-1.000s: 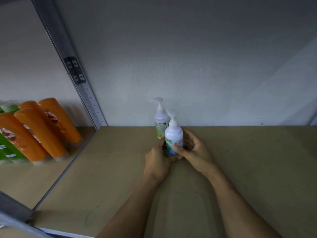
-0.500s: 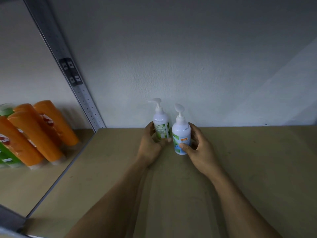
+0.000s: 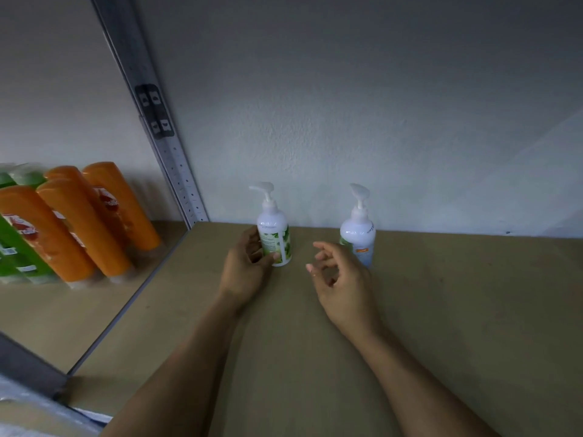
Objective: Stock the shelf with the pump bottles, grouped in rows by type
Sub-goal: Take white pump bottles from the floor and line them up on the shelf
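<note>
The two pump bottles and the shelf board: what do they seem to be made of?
The left pump bottle and right pump bottle: likely smooth white plastic, soft sheen, printed labels. The shelf board: probably matte fibreboard, tan, no visible grain.

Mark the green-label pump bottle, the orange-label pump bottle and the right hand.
green-label pump bottle (image 3: 277,238): head view, on its leafy label.
orange-label pump bottle (image 3: 359,233): head view, on its white upper body.
right hand (image 3: 345,279): head view, on the middle of the hand.
</note>
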`<state>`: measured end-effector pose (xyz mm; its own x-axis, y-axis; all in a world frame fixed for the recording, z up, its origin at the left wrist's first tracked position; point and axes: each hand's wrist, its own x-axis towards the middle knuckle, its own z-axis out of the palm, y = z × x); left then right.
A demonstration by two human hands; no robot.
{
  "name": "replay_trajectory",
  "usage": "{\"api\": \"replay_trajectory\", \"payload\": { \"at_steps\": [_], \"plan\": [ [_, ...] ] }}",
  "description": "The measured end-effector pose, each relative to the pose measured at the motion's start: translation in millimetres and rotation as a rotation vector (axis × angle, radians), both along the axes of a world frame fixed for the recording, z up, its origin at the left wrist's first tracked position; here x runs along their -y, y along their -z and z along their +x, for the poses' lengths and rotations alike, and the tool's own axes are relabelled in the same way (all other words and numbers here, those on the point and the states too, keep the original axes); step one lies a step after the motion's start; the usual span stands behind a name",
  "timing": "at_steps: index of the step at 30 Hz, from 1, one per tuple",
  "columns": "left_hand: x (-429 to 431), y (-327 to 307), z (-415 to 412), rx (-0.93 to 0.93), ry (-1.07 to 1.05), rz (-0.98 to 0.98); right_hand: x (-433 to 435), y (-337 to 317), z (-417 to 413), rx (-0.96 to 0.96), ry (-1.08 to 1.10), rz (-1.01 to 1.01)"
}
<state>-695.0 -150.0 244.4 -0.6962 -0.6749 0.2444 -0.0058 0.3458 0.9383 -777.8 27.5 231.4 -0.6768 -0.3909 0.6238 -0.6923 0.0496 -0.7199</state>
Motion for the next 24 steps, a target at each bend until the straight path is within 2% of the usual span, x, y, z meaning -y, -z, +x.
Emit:
{"api": "replay_trajectory", "payload": {
  "at_steps": [6,8,11,17,24],
  "plan": [
    [42.7,10.1,34.5,-0.041,-0.074,0.112,64.0,8.8,3.1,0.145,-0.147,0.297],
    [61.6,12.7,50.7,0.02,-0.163,0.006,91.2,7.7,5.8,0.194,-0.226,0.305],
    [82.7,15.7,75.9,0.184,-0.33,-0.297,117.5,4.1,5.1,0.263,-0.328,0.292],
    [79.2,17.6,90.7,0.392,-0.288,-0.418,126.8,-1.5,-7.8,0.32,-0.314,0.282],
    [71.3,3.1,101.1,0.187,-0.303,-0.139,140.2,-6.2,1.4,0.252,-0.245,0.278]
  ]
}}
